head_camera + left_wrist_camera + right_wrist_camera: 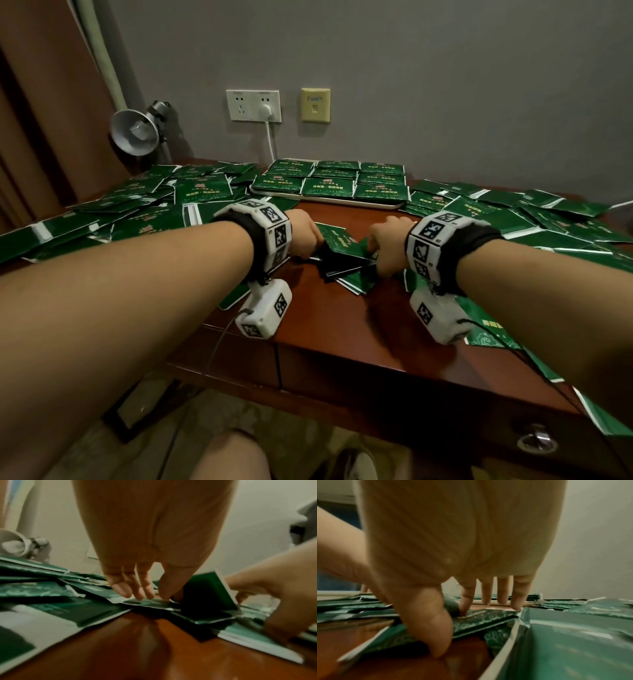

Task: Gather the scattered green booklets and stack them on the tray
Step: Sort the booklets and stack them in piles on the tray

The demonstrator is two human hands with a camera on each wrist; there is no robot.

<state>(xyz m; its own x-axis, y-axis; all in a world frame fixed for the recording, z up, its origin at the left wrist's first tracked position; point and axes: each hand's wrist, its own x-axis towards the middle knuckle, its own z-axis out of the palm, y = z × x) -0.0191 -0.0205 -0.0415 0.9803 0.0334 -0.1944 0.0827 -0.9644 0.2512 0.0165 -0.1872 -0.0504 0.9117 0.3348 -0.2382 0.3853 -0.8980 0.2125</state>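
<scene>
Mid-desk, both hands close on one small pile of green booklets — left hand pinching its left edge, right hand gripping the right. Tray sits beyond, already holding stacked booklets.

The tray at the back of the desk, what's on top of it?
Green booklets cover the tray in neat rows, three across, reaching to the wall. Only its pale front rim shows; the tray's floor is hidden, and how deep each stack goes cannot be seen.
</scene>
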